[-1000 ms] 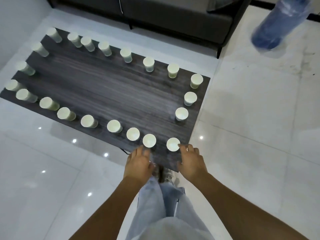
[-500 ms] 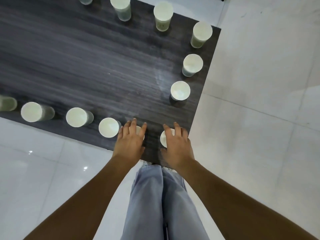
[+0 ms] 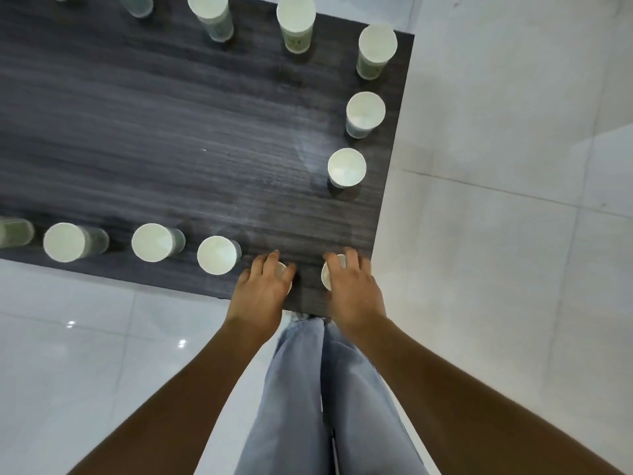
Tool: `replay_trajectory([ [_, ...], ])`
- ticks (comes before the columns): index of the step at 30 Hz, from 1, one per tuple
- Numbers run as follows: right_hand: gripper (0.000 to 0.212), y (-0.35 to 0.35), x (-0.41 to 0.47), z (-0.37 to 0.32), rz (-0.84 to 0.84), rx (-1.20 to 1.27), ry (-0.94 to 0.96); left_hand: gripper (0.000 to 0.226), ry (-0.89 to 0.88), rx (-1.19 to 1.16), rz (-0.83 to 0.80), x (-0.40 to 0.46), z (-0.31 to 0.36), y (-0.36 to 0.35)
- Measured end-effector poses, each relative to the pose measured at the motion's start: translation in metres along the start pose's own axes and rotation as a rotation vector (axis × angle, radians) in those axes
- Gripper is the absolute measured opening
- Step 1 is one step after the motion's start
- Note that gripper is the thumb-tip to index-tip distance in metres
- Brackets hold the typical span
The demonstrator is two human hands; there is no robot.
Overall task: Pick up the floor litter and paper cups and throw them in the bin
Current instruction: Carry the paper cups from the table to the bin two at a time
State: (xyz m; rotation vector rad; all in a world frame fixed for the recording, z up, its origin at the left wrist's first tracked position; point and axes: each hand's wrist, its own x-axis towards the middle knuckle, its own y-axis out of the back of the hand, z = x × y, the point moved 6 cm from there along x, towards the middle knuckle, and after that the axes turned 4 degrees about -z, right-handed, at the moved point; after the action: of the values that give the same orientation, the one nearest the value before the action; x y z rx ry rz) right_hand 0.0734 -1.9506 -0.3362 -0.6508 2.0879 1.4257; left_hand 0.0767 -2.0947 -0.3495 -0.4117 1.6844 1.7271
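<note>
Several white paper cups stand upright around the rim of a dark wood-grain table (image 3: pixel 171 132). At the near edge my left hand (image 3: pixel 263 289) curls down over one paper cup (image 3: pixel 283 267), so only a sliver of its rim shows. My right hand (image 3: pixel 352 289) covers a second paper cup (image 3: pixel 326 277) near the table's right corner, fingers bent round its top. The closest free cups are one just left of my left hand (image 3: pixel 216 254) and one beyond my right hand (image 3: pixel 346 167). No bin is in view.
More cups line the right edge (image 3: pixel 365 111), the far edge (image 3: pixel 296 13) and the near edge to the left (image 3: pixel 151 242). Glossy white floor tiles (image 3: pixel 496 234) surround the table. My legs in light jeans (image 3: pixel 325 389) stand against the table's near edge.
The view has dropped closer to the table. Both hands went from reaching toward the two nearest cups to closing down over their tops.
</note>
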Motion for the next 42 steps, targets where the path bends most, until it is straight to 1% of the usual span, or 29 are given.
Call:
replay_trajectory([
  [3,0.067,0.017,-0.025,-0.004,-0.018,0.044,-0.032,0.067,-0.013,0.000,-0.013,-0.018,0.011,0.021],
  [8,0.067,0.053,-0.068,-0.011,0.033,0.098,-0.082,0.074,-0.067,0.036,0.015,-0.045,0.032,0.066],
  [13,0.062,0.071,-0.114,-0.020,0.135,0.153,-0.171,0.071,-0.201,0.120,0.063,-0.073,0.053,0.097],
  [16,0.063,0.077,-0.148,-0.024,0.199,0.205,-0.232,0.070,-0.300,0.194,0.055,-0.093,0.063,0.110],
  [19,0.064,0.072,-0.181,-0.028,0.252,0.249,-0.287,0.072,-0.357,0.247,0.000,-0.118,0.066,0.112],
  [21,0.065,0.069,-0.218,-0.029,0.305,0.314,-0.343,0.070,-0.428,0.309,-0.011,-0.140,0.080,0.120],
  [22,0.066,0.067,-0.221,-0.030,0.304,0.314,-0.344,0.068,-0.419,0.305,-0.019,-0.140,0.079,0.120],
  [23,0.066,0.062,-0.237,-0.027,0.327,0.345,-0.373,0.066,-0.451,0.326,-0.016,-0.149,0.087,0.123],
  [27,0.065,0.039,-0.317,-0.003,0.421,0.494,-0.543,0.054,-0.669,0.454,0.012,-0.194,0.148,0.126],
  [30,0.065,0.006,-0.381,0.023,0.448,0.609,-0.687,0.057,-0.839,0.573,0.017,-0.230,0.203,0.112],
  [34,0.065,-0.047,-0.472,0.057,0.522,0.736,-0.875,0.058,-1.050,0.670,0.009,-0.294,0.279,0.074],
  [38,0.065,-0.111,-0.569,0.086,0.611,0.833,-1.041,0.057,-1.252,0.753,-0.022,-0.376,0.351,0.007],
  [40,0.066,-0.150,-0.620,0.098,0.644,0.886,-1.110,0.057,-1.317,0.776,-0.066,-0.422,0.381,-0.034],
  [42,0.067,-0.192,-0.673,0.108,0.669,0.949,-1.173,0.060,-1.343,0.787,-0.148,-0.468,0.407,-0.079],
])
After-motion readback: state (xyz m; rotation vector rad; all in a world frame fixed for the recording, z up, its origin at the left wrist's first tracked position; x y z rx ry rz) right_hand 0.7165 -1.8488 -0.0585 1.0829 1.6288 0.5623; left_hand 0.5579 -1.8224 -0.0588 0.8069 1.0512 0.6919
